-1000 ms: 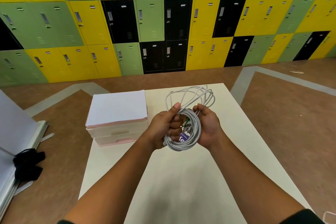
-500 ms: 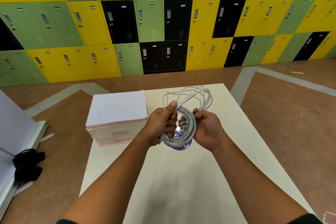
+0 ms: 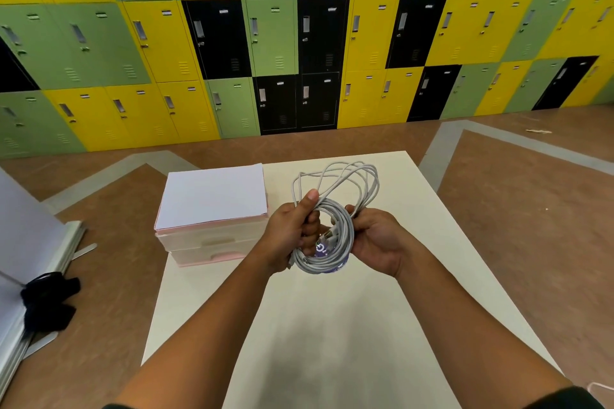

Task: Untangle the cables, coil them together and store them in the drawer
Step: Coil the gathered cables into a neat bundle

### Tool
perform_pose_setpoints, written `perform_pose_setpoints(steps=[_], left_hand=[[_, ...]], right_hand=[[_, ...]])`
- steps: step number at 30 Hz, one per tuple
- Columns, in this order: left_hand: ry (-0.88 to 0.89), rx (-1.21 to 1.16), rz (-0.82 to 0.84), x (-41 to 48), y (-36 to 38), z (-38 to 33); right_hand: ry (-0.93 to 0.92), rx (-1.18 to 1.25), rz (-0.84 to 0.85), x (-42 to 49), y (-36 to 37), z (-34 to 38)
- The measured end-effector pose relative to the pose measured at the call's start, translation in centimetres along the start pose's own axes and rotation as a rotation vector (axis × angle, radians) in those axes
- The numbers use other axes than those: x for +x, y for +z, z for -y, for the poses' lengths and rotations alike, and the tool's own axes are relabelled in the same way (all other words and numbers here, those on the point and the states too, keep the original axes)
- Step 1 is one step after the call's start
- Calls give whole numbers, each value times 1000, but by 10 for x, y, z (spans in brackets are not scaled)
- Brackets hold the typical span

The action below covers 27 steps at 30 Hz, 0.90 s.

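Note:
A bundle of grey-white cables [image 3: 335,232] hangs in the air above the white table [image 3: 332,325], wound into a coil with looser loops rising behind it. My left hand [image 3: 292,236] grips the coil's left side, thumb up along the strands. My right hand [image 3: 375,239] holds the right side, fingers curled round the cables. A purple label and a connector show inside the coil. The small pink and white drawer unit [image 3: 212,232] stands on the table's left part, both drawers closed, a white sheet on top.
Yellow, green and black lockers [image 3: 299,43] fill the wall behind. White boards [image 3: 30,262] with a black cloth [image 3: 50,299] lie on the brown floor at the left. A bare stretch of table lies under my forearms.
The coil has been drawn tighter and turned slightly left between my hands. My left thumb has slid higher on the strands. The loose upper loops have shifted a little.

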<state>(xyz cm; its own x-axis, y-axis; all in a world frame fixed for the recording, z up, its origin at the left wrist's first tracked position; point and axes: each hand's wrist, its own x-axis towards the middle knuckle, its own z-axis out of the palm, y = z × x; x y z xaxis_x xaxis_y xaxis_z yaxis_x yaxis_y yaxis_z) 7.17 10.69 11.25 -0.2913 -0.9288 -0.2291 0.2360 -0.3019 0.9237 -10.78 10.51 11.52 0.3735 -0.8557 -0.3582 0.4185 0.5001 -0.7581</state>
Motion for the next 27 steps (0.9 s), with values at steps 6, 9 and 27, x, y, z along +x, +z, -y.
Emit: perform_pose_setpoints(steps=[6, 9, 27], left_hand=[[-39, 4, 40, -2, 0, -5], [-46, -16, 30, -2, -2, -5], [-76, -5, 73, -3, -4, -4]], right_hand=[[45, -66, 9, -7, 1, 3], [87, -30, 52, -12, 3, 10], [118, -282, -103, -9, 9, 3]])
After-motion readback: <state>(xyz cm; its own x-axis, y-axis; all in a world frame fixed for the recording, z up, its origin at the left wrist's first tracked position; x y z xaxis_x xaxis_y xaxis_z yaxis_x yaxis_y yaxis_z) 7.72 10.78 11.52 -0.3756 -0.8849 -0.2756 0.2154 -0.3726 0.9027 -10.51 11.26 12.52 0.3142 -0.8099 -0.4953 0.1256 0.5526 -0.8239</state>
